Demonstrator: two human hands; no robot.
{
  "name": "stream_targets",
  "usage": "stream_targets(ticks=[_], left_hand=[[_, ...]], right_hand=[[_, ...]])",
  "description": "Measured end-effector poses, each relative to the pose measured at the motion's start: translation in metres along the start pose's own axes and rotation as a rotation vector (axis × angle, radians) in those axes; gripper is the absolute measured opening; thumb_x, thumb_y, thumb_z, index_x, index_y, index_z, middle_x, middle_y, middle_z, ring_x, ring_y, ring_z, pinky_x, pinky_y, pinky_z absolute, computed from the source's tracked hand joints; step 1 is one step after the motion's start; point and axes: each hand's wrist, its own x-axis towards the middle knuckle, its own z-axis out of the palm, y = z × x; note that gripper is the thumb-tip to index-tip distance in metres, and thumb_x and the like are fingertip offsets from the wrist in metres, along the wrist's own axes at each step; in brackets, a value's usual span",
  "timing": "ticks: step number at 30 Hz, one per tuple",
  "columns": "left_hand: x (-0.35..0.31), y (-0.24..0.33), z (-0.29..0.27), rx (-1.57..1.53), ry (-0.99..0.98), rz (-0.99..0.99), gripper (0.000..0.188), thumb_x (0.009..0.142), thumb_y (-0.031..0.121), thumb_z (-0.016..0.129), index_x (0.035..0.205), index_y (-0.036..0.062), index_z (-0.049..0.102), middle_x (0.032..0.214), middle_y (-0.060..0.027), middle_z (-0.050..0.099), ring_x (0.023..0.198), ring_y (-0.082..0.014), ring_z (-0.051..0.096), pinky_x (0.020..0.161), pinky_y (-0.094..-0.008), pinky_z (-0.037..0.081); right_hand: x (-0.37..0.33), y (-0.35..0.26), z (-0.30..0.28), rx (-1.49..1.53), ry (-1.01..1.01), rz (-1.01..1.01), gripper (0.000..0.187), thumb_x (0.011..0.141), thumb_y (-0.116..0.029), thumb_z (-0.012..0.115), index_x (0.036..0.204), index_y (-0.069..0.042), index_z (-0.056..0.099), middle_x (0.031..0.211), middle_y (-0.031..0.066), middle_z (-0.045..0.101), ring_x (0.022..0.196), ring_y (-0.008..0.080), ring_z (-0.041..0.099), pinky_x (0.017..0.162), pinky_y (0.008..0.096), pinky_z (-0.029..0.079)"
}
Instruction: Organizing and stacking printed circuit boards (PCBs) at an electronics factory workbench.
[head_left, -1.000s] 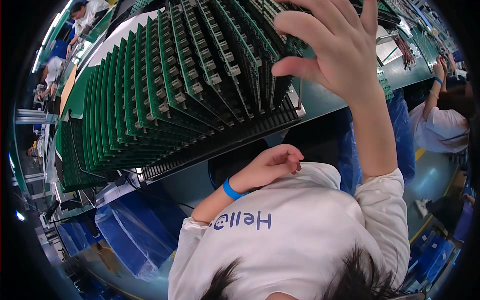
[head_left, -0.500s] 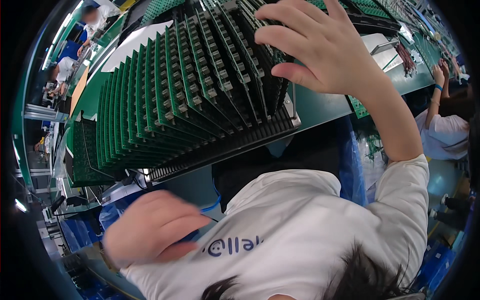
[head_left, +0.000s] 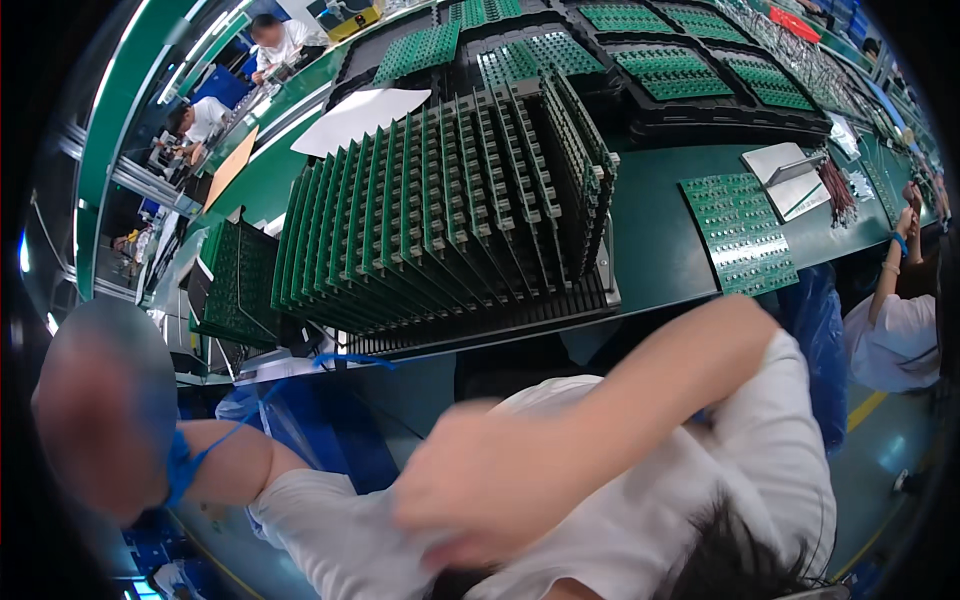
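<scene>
A black slotted rack (head_left: 480, 325) on the green bench holds a row of several upright green circuit boards (head_left: 410, 210). My left hand (head_left: 105, 430) is out at the far left, below the bench edge, smeared so its fingers do not show. A blue wrist strap (head_left: 180, 468) circles that wrist, and its cord runs toward the bench edge. In front of my chest, away from the rack, is my right hand (head_left: 490, 485). It is motion-blurred, its finger shape unclear, and nothing held shows in it.
Black trays (head_left: 650, 125) of green boards stand at the back. Right of the rack lie a green board panel (head_left: 740, 235) and a metal plate with a handle (head_left: 785, 170), beside dark red wires (head_left: 838, 190). Another person's arm (head_left: 890, 275) is at far right; others sit at far left.
My right hand has come off the rack's right end and down to my chest. My left hand has swung out to the left. The view has shifted, showing more of the bench.
</scene>
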Motion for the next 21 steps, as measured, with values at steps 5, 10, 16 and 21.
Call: stream_targets(ticks=[5, 10, 16, 21], left_hand=[[0.005, -0.019, 0.057, -0.210, -0.441, -0.122, 0.031, 0.077, 0.024, 0.058, 0.084, -0.0061, 0.060, 0.070, -0.0142, 0.061, 0.060, -0.0211, 0.057, 0.054, -0.0289, 0.044], [0.012, -0.027, 0.105, -0.192, -0.674, -0.187, 0.016, 0.069, 0.014, 0.062, 0.080, 0.0019, 0.065, 0.070, -0.0094, 0.062, 0.059, -0.0233, 0.058, 0.055, -0.0294, 0.044], [-0.026, -0.035, 0.103, -0.327, -0.588, -0.182, 0.016, 0.068, 0.013, 0.062, 0.080, 0.0024, 0.064, 0.068, -0.0089, 0.062, 0.059, -0.0238, 0.058, 0.054, -0.0303, 0.044], [-0.053, -0.037, 0.132, 0.036, -0.463, -0.101, 0.023, 0.060, -0.002, 0.062, 0.082, 0.0031, 0.062, 0.074, -0.0086, 0.059, 0.068, -0.0263, 0.058, 0.060, -0.0337, 0.047]], right_hand=[[0.070, -0.010, 0.104, 0.227, 0.160, -0.285, 0.033, 0.076, -0.036, 0.055, 0.072, -0.004, 0.058, 0.066, 0.0123, 0.060, 0.064, 0.0313, 0.060, 0.056, 0.0410, 0.048], [0.100, -0.064, 0.027, 0.107, 0.227, -0.566, 0.015, 0.083, -0.014, 0.050, 0.072, -0.014, 0.061, 0.079, 0.0018, 0.061, 0.062, 0.0157, 0.055, 0.058, 0.0238, 0.038], [0.017, 0.000, 0.018, -0.005, 0.361, -0.494, 0.026, 0.074, -0.032, 0.055, 0.065, -0.008, 0.056, 0.059, 0.0087, 0.056, 0.058, 0.0259, 0.058, 0.054, 0.0360, 0.043], [-0.068, 0.037, -0.053, -1.233, 0.841, 0.180, 0.018, 0.068, -0.021, 0.057, 0.086, -0.021, 0.057, 0.083, -0.0040, 0.052, 0.085, 0.0128, 0.051, 0.088, 0.0415, 0.034]])
